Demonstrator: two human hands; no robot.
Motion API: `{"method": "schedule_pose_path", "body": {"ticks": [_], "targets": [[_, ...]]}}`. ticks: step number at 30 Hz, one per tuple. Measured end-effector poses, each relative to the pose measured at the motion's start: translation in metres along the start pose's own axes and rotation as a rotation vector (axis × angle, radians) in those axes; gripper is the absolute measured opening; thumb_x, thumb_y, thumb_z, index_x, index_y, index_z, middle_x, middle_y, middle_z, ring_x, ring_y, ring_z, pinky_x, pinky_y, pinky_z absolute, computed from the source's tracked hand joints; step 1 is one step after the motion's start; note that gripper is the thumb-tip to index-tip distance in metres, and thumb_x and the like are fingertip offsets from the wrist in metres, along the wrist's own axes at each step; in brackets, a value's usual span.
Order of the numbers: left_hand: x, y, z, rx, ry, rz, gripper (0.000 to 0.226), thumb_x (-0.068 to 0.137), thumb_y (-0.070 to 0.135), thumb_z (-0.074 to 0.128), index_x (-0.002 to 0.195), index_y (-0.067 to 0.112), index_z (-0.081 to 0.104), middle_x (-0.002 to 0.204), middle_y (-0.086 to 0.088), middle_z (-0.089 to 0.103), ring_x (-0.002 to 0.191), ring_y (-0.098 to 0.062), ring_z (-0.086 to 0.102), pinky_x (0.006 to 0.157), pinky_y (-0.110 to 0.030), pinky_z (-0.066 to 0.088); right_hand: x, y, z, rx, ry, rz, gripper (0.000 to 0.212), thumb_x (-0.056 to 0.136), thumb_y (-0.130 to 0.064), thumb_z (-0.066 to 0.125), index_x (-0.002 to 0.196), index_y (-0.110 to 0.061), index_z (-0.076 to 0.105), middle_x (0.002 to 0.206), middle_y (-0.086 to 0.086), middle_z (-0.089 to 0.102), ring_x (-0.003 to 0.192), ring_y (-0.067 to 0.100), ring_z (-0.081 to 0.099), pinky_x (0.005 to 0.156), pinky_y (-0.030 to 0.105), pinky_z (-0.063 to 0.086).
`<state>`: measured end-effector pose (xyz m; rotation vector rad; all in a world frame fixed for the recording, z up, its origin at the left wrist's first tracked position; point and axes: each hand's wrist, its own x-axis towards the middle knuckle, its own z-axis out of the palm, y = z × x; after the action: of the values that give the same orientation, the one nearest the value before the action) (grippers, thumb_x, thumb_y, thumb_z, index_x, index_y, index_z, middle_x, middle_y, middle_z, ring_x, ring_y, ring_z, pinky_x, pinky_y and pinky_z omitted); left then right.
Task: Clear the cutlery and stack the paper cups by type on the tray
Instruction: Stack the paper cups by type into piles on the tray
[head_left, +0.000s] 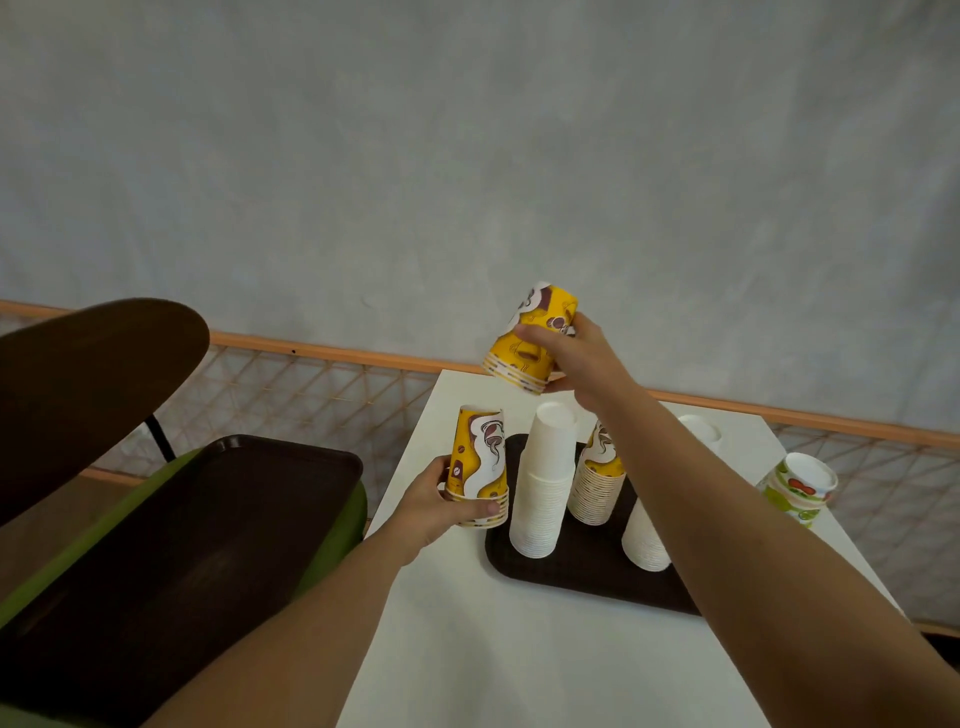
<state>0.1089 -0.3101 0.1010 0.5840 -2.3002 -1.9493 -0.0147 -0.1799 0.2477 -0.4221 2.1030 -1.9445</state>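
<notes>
Both hands are wrapped around small nested stacks of yellow coffee-print paper cups, all mouth-down. The right hand (576, 358) grips the raised yellow stack (532, 338) by its side, held up in the air above the far end of the tray (571, 566). This stack's long axis is tilted, with its rims pointing down and to the left. The left hand (441, 504) holds the lower yellow stack (480, 467) upright by its rims, just beside the tray's left edge; I cannot tell whether it touches the tabletop (493, 649). The likely target is the yellow stack on the tray (597, 483), which stands between the tall white stack (545, 478) and the short white stack (644, 535) and is partly hidden by the right forearm. It lies below the right hand and slightly nearer the person, so the right hand is the closer one. Its stack would need to be brought upright before being lowered onto the target. The left hand's stack is separated from the target by the tall white stack. Green-patterned cups (800, 488) sit off the tray at the right.
</notes>
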Motion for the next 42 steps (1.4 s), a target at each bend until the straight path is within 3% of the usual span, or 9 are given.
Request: {"method": "schedule_pose_path", "body": {"ticks": [5,9,14,22,33,38,42], "targets": [[0.003,0.005,0.007,-0.01,0.02,0.003,0.069,0.069,0.017,0.082,0.129,0.018,0.048,0.123,0.0,0.061,0.106,-0.017,0.058,0.095,-0.034,0.051,0.016,-0.002,-0.037,0.029,0.125,-0.04,0.05,0.076,-0.026,0.075,0.118,-0.014,0.051,0.115,0.006,0.063,0.099,0.025,0.064,0.062,0.035,0.055],[0.008,0.007,0.011,-0.012,0.027,-0.006,0.069,0.069,0.017,0.082,0.129,0.018,0.047,0.124,0.0,0.06,0.108,-0.017,0.058,0.097,-0.036,0.05,0.032,0.014,-0.063,-0.03,0.28,-0.048,0.051,0.071,-0.028,0.078,0.113,-0.017,0.051,0.115,0.007,0.062,0.104,0.026,0.062,0.083,0.049,0.055],[0.012,0.009,0.017,-0.018,0.041,-0.013,0.066,0.07,0.017,0.081,0.128,0.019,0.047,0.12,0.001,0.06,0.107,-0.016,0.057,0.092,-0.031,0.05,0.04,0.04,-0.077,-0.195,0.396,-0.066,0.057,0.076,-0.024,0.075,0.122,-0.01,0.046,0.116,0.009,0.057,0.104,0.025,0.057,0.091,0.04,0.05],[0.025,0.002,0.018,-0.05,0.081,-0.048,0.07,0.069,0.017,0.082,0.13,0.019,0.047,0.124,0.0,0.06,0.111,-0.019,0.058,0.096,-0.036,0.05,0.059,0.091,-0.085,-0.425,0.425,-0.126,0.058,0.076,-0.016,0.074,0.122,-0.003,0.042,0.115,0.017,0.055,0.105,0.03,0.056,0.081,0.034,0.047],[0.033,0.0,0.022,-0.053,0.106,-0.06,0.07,0.07,0.018,0.081,0.131,0.02,0.046,0.126,-0.001,0.06,0.113,-0.02,0.057,0.097,-0.037,0.05,0.068,0.131,-0.096,-0.47,0.398,0.071,0.072,0.077,-0.019,0.074,0.134,-0.007,0.031,0.122,0.017,0.054,0.111,0.034,0.055,0.089,0.041,0.048],[0.034,0.0,0.023,-0.049,0.094,-0.055,0.07,0.07,0.018,0.081,0.131,0.02,0.046,0.127,-0.001,0.059,0.113,-0.019,0.057,0.097,-0.038,0.05,0.069,0.127,-0.097,-0.518,0.361,0.109,0.09,0.075,-0.024,0.077,0.144,-0.013,0.021,0.138,0.016,0.043,0.124,0.035,0.046,0.098,0.044,0.044],[0.033,0.002,0.024,-0.04,0.088,-0.052,0.069,0.07,0.018,0.081,0.13,0.02,0.046,0.126,0.0,0.059,0.112,-0.019,0.057,0.095,-0.036,0.05,0.068,0.116,-0.093,-0.536,0.364,0.054,0.087,0.076,-0.024,0.077,0.144,-0.016,0.024,0.146,0.014,0.035,0.131,0.033,0.039,0.101,0.042,0.042]]}}
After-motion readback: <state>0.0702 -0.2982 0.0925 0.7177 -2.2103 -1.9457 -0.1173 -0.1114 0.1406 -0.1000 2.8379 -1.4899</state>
